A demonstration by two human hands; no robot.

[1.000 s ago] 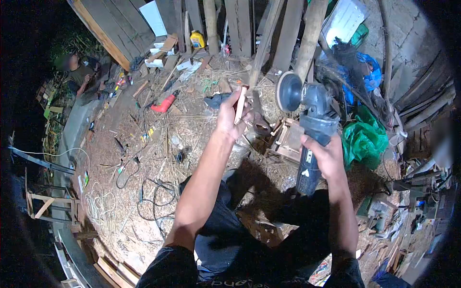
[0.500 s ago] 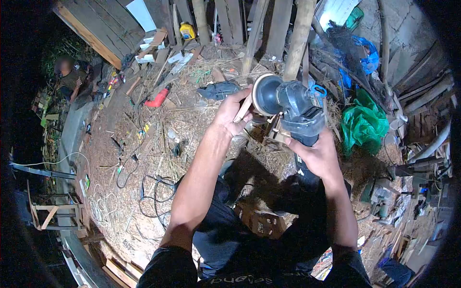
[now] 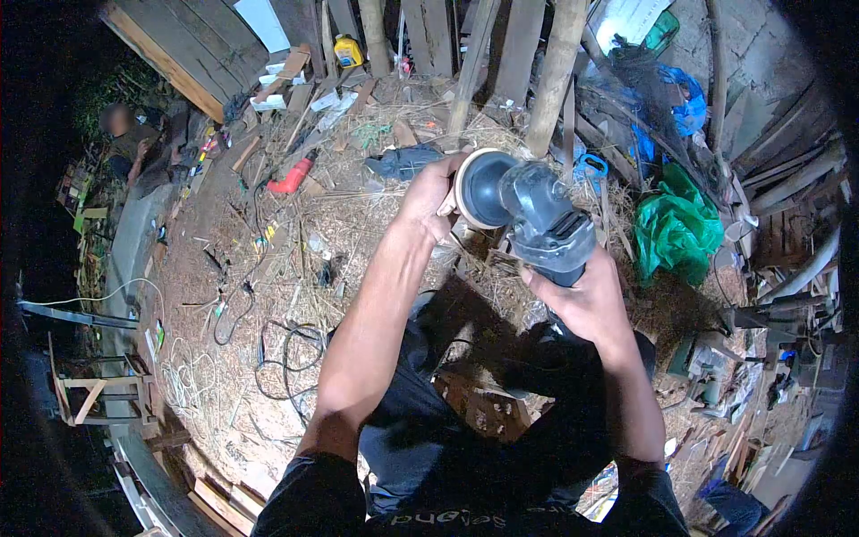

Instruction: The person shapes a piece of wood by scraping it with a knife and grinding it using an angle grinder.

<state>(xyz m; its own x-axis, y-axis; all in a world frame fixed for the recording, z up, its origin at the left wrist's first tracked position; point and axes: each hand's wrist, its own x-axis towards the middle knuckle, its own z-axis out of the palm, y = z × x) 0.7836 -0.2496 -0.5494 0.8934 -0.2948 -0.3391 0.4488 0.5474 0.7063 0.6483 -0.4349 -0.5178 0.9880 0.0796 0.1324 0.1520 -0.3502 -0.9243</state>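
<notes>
My right hand (image 3: 583, 297) is wrapped round the body of a dark angle grinder (image 3: 548, 219) fitted with a round sanding pad (image 3: 488, 190). The pad's pale-edged face is turned left, towards my left hand (image 3: 429, 201). Closed fingers of that hand hold a small light wooden piece (image 3: 447, 205) close against the pad's edge. Most of the piece is hidden by the fingers and the pad, and I cannot tell whether it touches the disc face.
Shavings and dry straw cover the ground. A red power drill (image 3: 292, 175), a black cable (image 3: 288, 362) and dark cloth (image 3: 407, 163) lie to the left and ahead. At right are a green plastic bag (image 3: 680, 228) and stacked wood. Another person (image 3: 134, 143) is at far left.
The grinder's pad has shifted slightly left and down, and its head has tilted. My left hand has moved a little with it, and the wooden piece now shows less.
</notes>
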